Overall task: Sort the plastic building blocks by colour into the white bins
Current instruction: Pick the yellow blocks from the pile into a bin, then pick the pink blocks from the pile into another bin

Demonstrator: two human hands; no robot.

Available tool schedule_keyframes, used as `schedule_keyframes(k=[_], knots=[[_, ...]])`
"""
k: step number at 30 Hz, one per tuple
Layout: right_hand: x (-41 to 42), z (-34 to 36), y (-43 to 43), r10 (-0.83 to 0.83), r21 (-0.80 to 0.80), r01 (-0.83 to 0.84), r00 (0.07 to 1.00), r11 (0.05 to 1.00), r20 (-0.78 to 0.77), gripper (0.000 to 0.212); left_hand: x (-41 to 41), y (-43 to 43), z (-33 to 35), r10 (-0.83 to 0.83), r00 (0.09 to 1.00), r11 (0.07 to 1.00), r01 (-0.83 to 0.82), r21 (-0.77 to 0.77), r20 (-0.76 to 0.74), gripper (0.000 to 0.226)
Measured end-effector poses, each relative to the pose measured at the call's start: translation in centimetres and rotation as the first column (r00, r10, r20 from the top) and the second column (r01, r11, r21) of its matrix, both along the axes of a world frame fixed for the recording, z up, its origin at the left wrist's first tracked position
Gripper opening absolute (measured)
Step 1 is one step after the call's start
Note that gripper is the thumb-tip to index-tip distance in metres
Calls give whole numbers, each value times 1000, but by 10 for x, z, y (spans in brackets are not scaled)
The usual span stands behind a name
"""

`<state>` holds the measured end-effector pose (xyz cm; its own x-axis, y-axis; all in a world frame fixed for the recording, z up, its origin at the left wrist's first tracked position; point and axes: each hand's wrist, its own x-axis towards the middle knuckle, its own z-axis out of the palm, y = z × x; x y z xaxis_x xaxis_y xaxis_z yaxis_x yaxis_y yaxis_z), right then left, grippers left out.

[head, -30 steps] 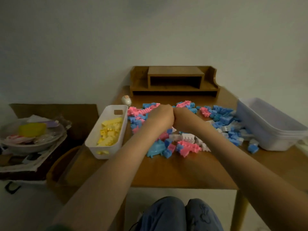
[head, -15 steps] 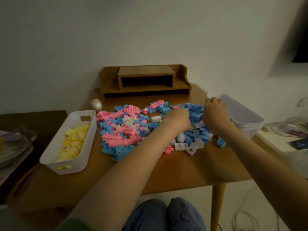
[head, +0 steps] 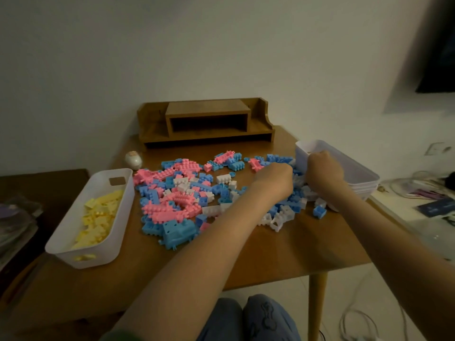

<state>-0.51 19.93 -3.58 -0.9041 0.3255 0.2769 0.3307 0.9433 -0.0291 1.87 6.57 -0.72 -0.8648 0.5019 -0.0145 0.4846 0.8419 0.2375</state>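
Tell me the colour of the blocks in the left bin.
The blocks in the left bin are pale yellow; head view.

The person is wearing blue trousers (head: 229,321), the two knees showing at the lower edge; a faint darker line pattern (head: 268,313) is showing on the right knee. A sliver of green sleeve (head: 115,335) is peeking in by the left elbow. Both forearms are running bare out to the left hand (head: 275,179) and right hand (head: 325,172).
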Motion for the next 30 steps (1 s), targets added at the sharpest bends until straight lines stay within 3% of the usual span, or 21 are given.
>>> schedule_keyframes(k=[14,19,26,30], knots=[[8,2,5,-9,-196,-56,948,979,-317,22,-4,-16,-5,80,997,990,-79,118,-3,40],[6,8,1,-7,-124,-62,869,990,-495,27,-6,-22,-11,125,992,977,-118,180,-31,58],[1,22,-30,196,36,-220,768,975,-610,37,-26,-49,-15,204,978,941,-185,284,-38,42],[-22,22,-51,332,63,-373,722,926,-607,33,-45,-76,-10,346,929,848,-249,467,-133,72]])
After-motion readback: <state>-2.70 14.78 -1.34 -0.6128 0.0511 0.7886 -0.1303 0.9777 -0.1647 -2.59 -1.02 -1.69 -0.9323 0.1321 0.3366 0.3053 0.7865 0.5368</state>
